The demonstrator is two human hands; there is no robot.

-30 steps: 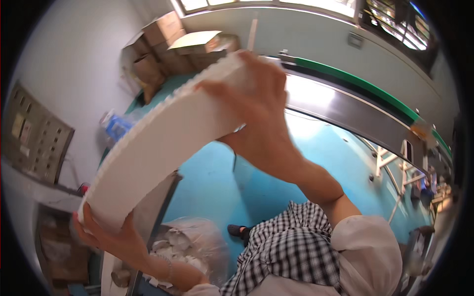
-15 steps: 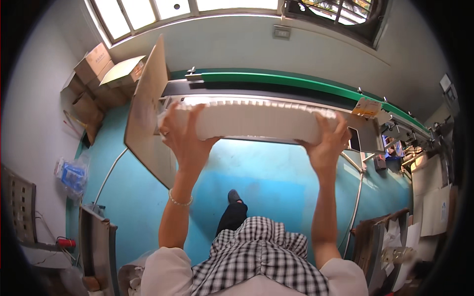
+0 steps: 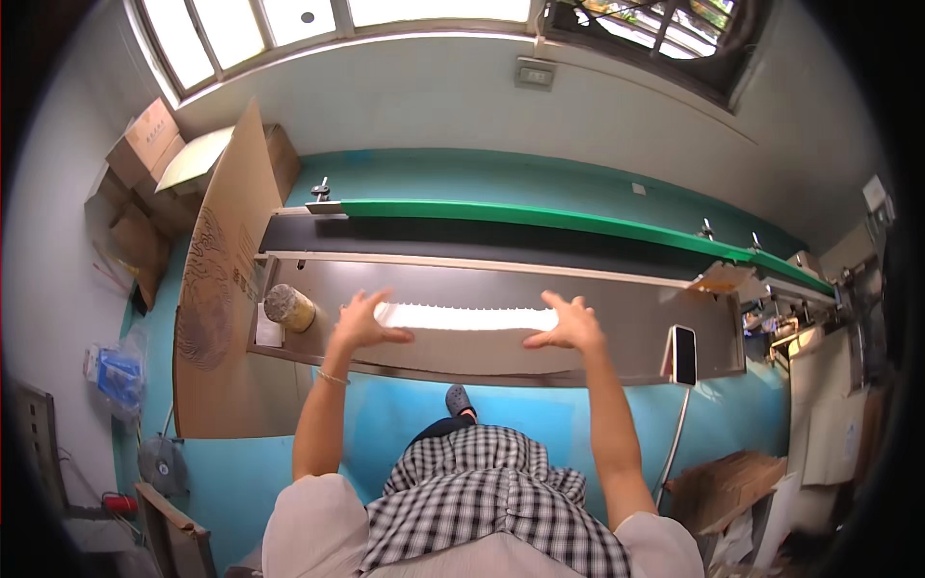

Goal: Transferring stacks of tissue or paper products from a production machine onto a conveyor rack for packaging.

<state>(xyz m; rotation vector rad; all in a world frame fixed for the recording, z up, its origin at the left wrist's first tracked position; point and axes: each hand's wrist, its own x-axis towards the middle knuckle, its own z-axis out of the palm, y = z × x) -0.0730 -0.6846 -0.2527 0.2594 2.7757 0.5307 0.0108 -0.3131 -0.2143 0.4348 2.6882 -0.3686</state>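
A long white stack of thin pieces [image 3: 467, 317], with a finely toothed upper edge, lies lengthwise near the front edge of the grey-brown worktable [image 3: 636, 318]. My left hand [image 3: 362, 324] curves round its left end, thumb in front and fingers behind. The right hand [image 3: 574, 326] spans the other end in the same way, its thumb across the front face. Whether the fingers still press on the stack is hard to see, as the fingertips are blurred. What the pieces are made of cannot be made out.
A round container [image 3: 289, 308] stands at the table's left end by an upright cardboard panel [image 3: 220, 289]. Behind runs a dark conveyor belt [image 3: 434, 237] with a green rail [image 3: 520, 214]. A phone on a stand [image 3: 682, 354] is at the right front. Cardboard boxes [image 3: 154, 144] are piled far left.
Both hands have brought the white stack down and away from me to the tabletop. More of the table, the round container and the phone now show.
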